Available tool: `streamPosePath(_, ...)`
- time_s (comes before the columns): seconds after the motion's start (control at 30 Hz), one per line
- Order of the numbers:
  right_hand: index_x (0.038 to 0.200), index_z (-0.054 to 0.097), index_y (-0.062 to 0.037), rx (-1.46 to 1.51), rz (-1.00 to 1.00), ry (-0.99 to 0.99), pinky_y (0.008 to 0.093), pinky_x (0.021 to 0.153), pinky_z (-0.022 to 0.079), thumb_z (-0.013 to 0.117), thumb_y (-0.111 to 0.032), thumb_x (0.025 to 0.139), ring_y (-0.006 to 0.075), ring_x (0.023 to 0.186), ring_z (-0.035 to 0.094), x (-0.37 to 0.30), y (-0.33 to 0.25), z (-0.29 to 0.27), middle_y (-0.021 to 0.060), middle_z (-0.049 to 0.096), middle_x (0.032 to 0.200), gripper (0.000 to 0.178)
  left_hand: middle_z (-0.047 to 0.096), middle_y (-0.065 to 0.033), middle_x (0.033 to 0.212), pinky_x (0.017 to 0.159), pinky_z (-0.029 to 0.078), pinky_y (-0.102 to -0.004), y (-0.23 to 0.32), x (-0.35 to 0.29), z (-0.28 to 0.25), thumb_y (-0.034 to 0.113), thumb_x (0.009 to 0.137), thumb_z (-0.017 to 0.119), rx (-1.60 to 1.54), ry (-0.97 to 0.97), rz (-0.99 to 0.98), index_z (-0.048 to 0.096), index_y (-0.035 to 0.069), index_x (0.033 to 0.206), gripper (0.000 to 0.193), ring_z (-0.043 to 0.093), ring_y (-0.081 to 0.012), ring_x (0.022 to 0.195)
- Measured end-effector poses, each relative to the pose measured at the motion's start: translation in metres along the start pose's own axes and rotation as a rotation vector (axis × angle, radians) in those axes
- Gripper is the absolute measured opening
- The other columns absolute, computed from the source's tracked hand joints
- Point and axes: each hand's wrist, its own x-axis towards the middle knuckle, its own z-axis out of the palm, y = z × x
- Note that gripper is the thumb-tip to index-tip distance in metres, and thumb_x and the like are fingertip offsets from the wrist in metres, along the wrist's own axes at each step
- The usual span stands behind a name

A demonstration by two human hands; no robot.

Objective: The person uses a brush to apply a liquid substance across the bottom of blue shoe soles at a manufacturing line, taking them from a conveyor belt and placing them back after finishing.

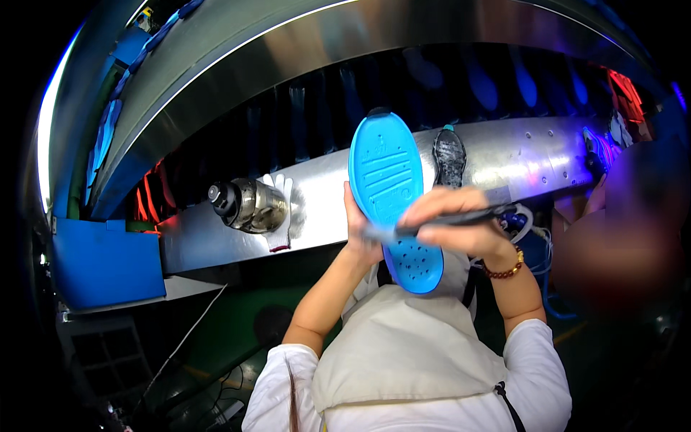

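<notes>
A bright blue shoe sole [386, 158], ridged toward its far end and dotted with small holes near me, is held tilted in front of my body. My left hand [358, 229] grips its left side around the middle. Closed around a dark-handled brush [471, 217], my right hand [457, 216] is over the sole. The brush's pale tip is blurred and lies across the sole's middle; I cannot tell whether it touches. Just beyond my right hand, a black shoe sole [450, 155] lies on the metal bench [317, 191].
A dark translucent bottle [259, 206] lies on a white knit glove [281, 232] at left. Behind the bench, several blue soles [482, 85] show under a curved metal hood [288, 43]. A blue box [108, 263] stands far left; a blurred person [619, 216] is at right.
</notes>
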Motion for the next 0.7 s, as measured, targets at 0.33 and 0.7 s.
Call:
streamPosePath(0.33,0.087,0.066,-0.0002,-0.043,0.022,0.130,0.0317,0.078,0.047,0.068,-0.005,0.067,0.0204,0.081,0.062,-0.003,-0.001,-0.007,0.0137,0.064,0.086,0.021,0.058,-0.0216,0.094,0.076,0.048,-0.0421,0.011,0.005,0.006,0.077,0.072,0.004,0.073,-0.108,0.254,0.040,0.002,0.120,0.096,0.059,-0.0314,0.083)
streamPosePath(0.7,0.087,0.066,-0.0089,-0.508,-0.233,0.021,0.0358,0.085,0.040,0.070,-0.008,0.064,0.0187,0.087,0.056,-0.011,-0.008,-0.009,0.0018,0.065,0.088,0.023,0.057,-0.0232,0.094,0.068,0.049,-0.0445,0.033,0.006,0.018,0.083,0.067,0.017,-0.272,-0.259,0.445,0.046,0.003,0.116,0.099,0.059,-0.0350,0.078)
